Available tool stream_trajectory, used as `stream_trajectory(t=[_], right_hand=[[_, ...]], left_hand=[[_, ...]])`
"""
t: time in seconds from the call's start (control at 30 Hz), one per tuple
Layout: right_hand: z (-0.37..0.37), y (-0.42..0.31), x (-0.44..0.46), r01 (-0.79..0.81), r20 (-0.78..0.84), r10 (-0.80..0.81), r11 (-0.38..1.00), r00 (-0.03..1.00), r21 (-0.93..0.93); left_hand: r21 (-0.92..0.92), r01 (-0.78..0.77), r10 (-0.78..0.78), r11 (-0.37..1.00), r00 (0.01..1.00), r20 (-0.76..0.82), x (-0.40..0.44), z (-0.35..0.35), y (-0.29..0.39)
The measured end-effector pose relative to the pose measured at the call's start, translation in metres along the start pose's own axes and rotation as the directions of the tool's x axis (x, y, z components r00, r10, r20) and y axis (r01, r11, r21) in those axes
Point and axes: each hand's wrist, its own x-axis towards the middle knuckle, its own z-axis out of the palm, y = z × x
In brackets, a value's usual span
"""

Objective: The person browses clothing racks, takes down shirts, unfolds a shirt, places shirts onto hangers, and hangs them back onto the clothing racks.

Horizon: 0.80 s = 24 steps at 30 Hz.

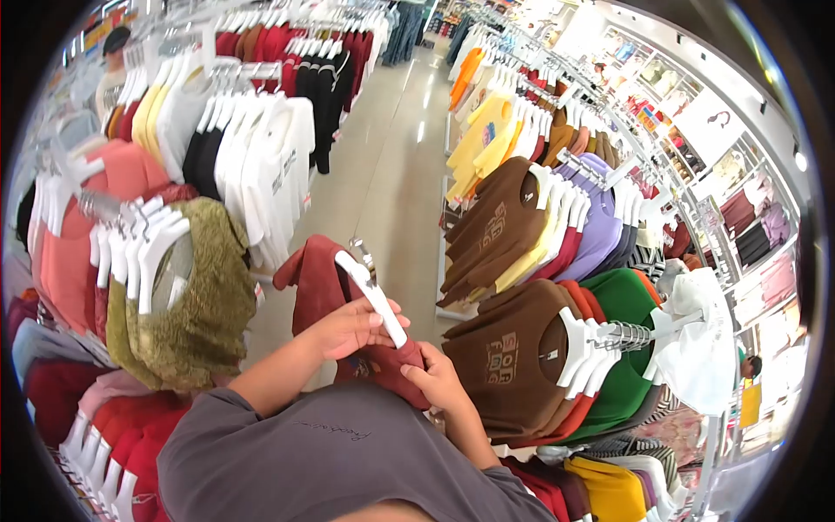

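A maroon sweatshirt [313,277] hangs on a white hanger [372,300] in front of my chest, tilted so the metal hook points up and away. My left hand [352,329] is closed round the middle of the hanger, with fingertips showing over its white bar. Near the hanger's lower right end, my right hand [437,381] pinches the shoulder fabric of the sweatshirt. Part of a print shows on the garment below my left hand; the rest of it is hidden by my hands and folds.
To the left, an olive fuzzy top [204,287] and white shirts [278,174] hang on racks. Brown sweatshirts [500,357] and a green one [616,304] hang close on the right. A tiled aisle [383,148] runs ahead. A person [113,65] stands far left.
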Motion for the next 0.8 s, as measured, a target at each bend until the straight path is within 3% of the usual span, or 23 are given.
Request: stream_trajectory(t=[0.13, 0.3, 0.4, 0.43, 0.53, 0.6, 0.67, 0.7, 0.8], right_hand=[[-0.043, 0.011, 0.019, 0.06, 0.068, -0.056, 0.997, 0.996, -0.05], [-0.092, 0.012, 0.025, -0.011, 0.242, 0.035, 0.995, 0.97, -0.098], [-0.118, 0.017, 0.028, -0.041, 0.273, 0.048, 0.999, 0.961, -0.03], [-0.126, 0.019, 0.029, -0.068, 0.294, 0.064, 0.998, 0.954, 0.001], [-0.146, 0.024, 0.035, -0.04, 0.291, 0.024, 0.998, 0.956, 0.049], [-0.154, 0.028, 0.041, -0.027, 0.291, 0.015, 0.999, 0.956, 0.039], [-0.159, 0.026, 0.045, 0.004, 0.264, -0.036, 0.993, 0.964, 0.121], [-0.163, 0.016, 0.044, -0.048, 0.279, 0.017, 0.993, 0.96, 0.104], [-0.171, 0.043, 0.06, -0.014, 0.262, -0.033, 0.985, 0.965, 0.173]], left_hand=[[0.134, 0.008, -0.019, 0.991, 0.996, 0.087, 0.038, 0.008, 0.008], [0.334, 0.011, -0.088, 0.943, 0.972, 0.218, 0.074, 0.023, 0.01], [0.459, -0.013, -0.144, 0.889, 0.941, 0.306, 0.093, 0.013, -0.002], [0.52, 0.077, -0.238, 0.851, 0.939, 0.249, 0.094, 0.006, -0.004], [0.547, -0.005, -0.177, 0.837, 0.944, 0.279, 0.106, 0.004, -0.013], [0.563, 0.059, -0.202, 0.824, 0.96, 0.195, 0.109, 0.006, -0.011], [0.517, -0.039, -0.107, 0.855, 0.963, 0.249, 0.114, 0.007, -0.009], [0.506, -0.049, -0.089, 0.861, 0.966, 0.245, 0.117, 0.003, -0.011], [0.48, -0.071, -0.047, 0.874, 0.972, 0.229, 0.115, -0.002, -0.01]])
